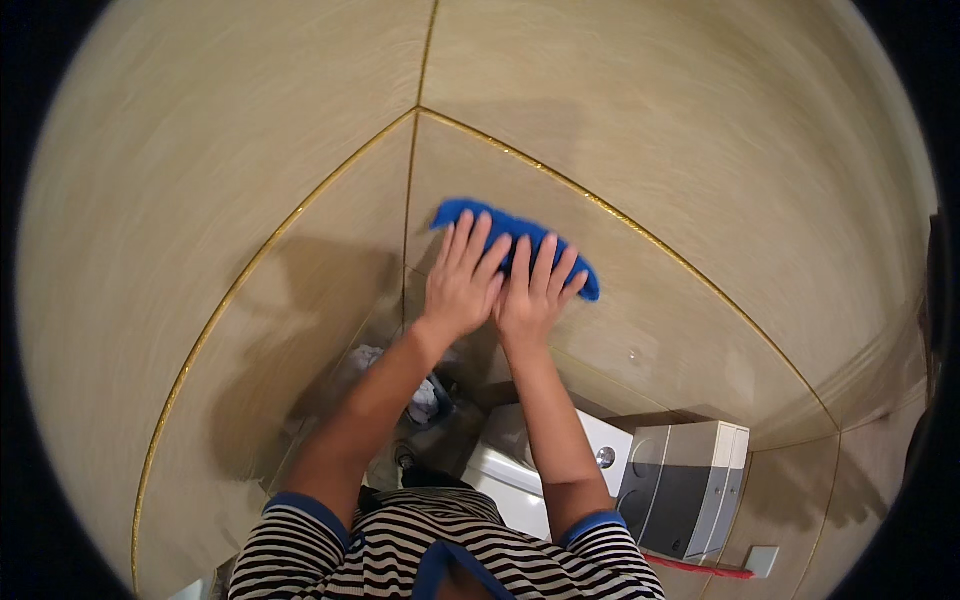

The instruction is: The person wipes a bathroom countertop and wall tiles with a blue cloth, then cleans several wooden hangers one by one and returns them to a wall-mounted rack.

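Note:
A blue cloth [517, 229] lies pressed against the beige tiled wall [637, 285], just right of the corner and below the gold trim line. My left hand [461, 281] is spread flat on the cloth's left part. Beside it, my right hand [536, 292] rests flat on the right part with fingers apart. The two hands touch near the thumbs. Both palms face the wall, and neither hand's fingers close round the cloth. The cloth's two ends stick out past the fingers.
Below my hands stands a white toilet [502, 480] with a round flush button on its tank. A grey and white cabinet [682, 487] is at its right. A bin [442, 409] with crumpled paper sits in the corner. A red cord [697, 568] runs to a wall plate [761, 561].

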The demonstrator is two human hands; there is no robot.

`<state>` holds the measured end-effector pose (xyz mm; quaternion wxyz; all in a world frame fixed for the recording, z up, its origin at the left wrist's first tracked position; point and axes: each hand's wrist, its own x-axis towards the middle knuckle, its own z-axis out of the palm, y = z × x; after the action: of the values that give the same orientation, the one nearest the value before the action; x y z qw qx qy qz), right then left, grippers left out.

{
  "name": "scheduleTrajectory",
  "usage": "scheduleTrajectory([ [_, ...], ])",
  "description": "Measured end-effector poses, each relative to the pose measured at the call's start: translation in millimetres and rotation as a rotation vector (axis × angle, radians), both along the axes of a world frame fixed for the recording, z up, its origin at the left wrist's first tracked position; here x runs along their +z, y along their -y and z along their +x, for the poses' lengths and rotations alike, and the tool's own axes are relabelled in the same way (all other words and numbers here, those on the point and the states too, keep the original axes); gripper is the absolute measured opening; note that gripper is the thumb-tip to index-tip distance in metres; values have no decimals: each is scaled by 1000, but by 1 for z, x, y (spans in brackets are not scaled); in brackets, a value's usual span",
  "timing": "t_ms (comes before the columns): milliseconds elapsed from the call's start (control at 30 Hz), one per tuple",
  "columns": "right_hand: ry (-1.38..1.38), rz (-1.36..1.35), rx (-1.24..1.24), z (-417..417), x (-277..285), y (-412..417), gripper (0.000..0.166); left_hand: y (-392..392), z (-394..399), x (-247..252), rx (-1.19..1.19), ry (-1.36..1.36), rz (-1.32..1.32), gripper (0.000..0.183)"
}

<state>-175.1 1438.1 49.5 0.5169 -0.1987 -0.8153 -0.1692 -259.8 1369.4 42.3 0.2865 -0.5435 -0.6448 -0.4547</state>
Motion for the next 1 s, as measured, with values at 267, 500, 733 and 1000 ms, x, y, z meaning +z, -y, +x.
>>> scheduleTrajectory([
  [267, 2, 38, -19, -42, 27, 13, 33, 3, -37, 20, 75, -24, 163, 48],
  [500, 350, -88, 8, -3, -99, 22, 37, 31, 1, -116, 72, 206, -285, 51],
  [733, 163, -158, -7, 42, -93, 2, 35, 12, 30, -86, -58, 71, -342, 48],
  [1000, -179, -57, -59, 79, 11, -33, 42, -44, 63, 22, -131, -179, 30, 42],
])
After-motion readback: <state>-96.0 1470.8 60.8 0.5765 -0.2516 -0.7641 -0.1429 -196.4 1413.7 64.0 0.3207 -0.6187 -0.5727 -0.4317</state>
